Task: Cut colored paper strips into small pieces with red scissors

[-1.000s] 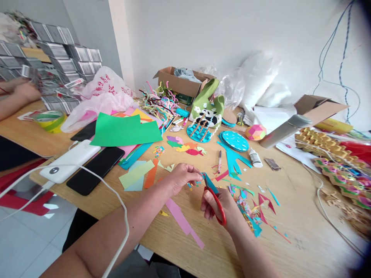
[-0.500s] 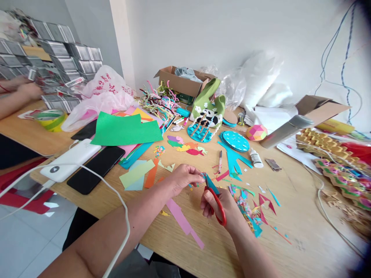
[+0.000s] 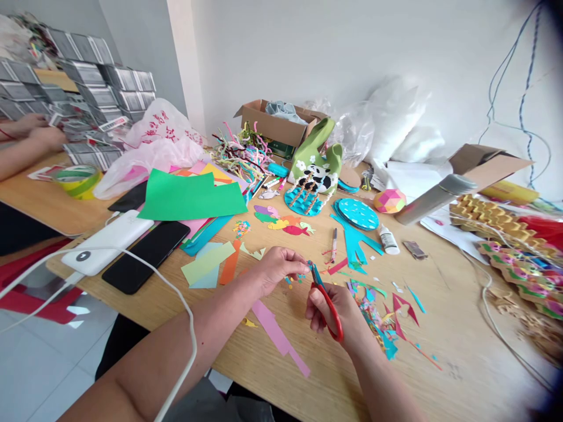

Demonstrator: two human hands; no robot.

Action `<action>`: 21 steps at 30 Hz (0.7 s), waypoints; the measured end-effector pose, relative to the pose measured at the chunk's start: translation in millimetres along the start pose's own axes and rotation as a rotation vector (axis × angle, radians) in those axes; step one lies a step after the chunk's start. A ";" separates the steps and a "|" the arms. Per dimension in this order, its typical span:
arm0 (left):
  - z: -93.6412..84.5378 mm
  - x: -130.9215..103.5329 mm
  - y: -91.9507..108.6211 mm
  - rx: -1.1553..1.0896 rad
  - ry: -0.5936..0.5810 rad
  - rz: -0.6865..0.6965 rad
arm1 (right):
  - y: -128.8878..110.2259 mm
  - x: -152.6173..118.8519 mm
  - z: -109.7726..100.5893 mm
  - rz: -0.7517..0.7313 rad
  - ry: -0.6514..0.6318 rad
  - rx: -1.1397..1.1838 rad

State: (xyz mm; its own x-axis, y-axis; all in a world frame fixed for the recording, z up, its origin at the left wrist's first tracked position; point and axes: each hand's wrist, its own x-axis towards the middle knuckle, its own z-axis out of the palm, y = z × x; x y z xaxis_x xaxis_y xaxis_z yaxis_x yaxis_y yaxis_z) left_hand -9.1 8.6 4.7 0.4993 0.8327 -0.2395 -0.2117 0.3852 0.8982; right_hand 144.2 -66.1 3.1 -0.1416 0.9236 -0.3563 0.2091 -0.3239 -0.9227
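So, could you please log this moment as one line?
right hand: holding red-handled metal scissors | left hand: fingertips pinched near scissors' tips, contents unclear | nearby: multicoloured paper scraps

The wooden table (image 3: 444, 316) bears paper fish (image 3: 295, 231), colourful scraps (image 3: 373, 316) and a black phone (image 3: 145, 258).

Bright room from where I stand; soft, even light, source out of sight. Pale wall (image 3: 285, 53) evenly lit. Faint, soft-edged shadow on the bench (image 3: 470, 363) under the right hand (image 3: 334, 310); whitish sheen over its lower right. Middle fairly crisp: red scissors (image 3: 336, 327) sharp, detail at their tips too small to read. Far left, grey stacks (image 3: 85, 47) smeared, stretched. Right edge soft, slanting outward, dark vignette in both corners.
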 end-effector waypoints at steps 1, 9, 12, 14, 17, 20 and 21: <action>0.1 0.0 0.2 -0.004 -0.002 0.003 | 0.1 0.0 -0.1 -0.002 -0.004 0.001; -0.4 1.3 -0.9 -0.001 -0.005 -0.008 | -1.2 0.8 -1.3 -0.036 -0.024 -0.044; -0.7 1.5 -1.5 0.003 -0.003 -0.013 | -1.6 0.7 -1.1 -0.030 -0.019 -0.031; -0.9 1.8 -2.0 0.003 -0.001 -0.015 | -1.6 0.7 -1.1 -0.017 -0.018 -0.015; -1.2 2.1 -2.4 0.005 -0.005 -0.018 | -1.5 0.3 -1.2 -0.008 -0.021 -0.005; -1.1 2.1 -1.7 -0.009 -0.013 -0.016 | -2.4 -0.1 -0.9 -0.017 -0.024 -0.012; -1.1 2.0 -1.1 -0.018 -0.014 -0.015 | -2.9 -0.1 -0.7 -0.027 -0.028 -0.018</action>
State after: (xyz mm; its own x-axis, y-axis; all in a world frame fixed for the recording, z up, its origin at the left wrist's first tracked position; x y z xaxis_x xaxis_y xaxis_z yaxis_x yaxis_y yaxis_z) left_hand -8.7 10.3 2.9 0.5142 0.8211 -0.2478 -0.2190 0.4051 0.8877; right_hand 144.3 -65.1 6.0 -0.1744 0.9256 -0.3360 0.2219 -0.2954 -0.9292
